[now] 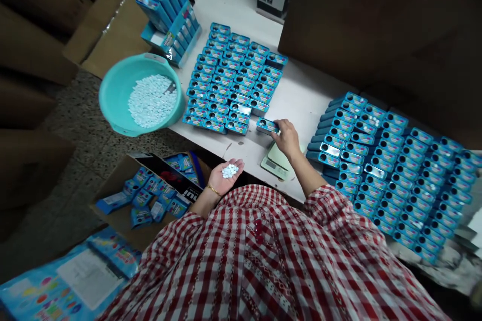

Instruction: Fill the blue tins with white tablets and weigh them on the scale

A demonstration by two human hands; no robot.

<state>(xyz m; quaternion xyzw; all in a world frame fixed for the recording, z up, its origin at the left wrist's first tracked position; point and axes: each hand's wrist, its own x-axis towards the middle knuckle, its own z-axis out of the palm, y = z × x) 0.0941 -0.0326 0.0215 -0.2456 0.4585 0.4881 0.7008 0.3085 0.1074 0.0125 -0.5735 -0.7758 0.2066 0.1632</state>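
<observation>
My left hand point(225, 176) is cupped palm up at the table's near edge and carries a small heap of white tablets point(230, 170). My right hand point(286, 138) reaches over a small scale point(274, 163) and pinches a blue tin point(267, 126) next to a block of several rows of the same blue tins point(233, 80). A teal basin point(115, 95) with many white tablets hangs over the table's left edge.
A large stack of blue tins point(391, 175) covers the table's right side. Display boxes of tins point(169, 10) stand at the far left corner. An open cardboard carton with blue packets point(150, 195) sits on the floor left. A dark box point(376, 25) rises behind.
</observation>
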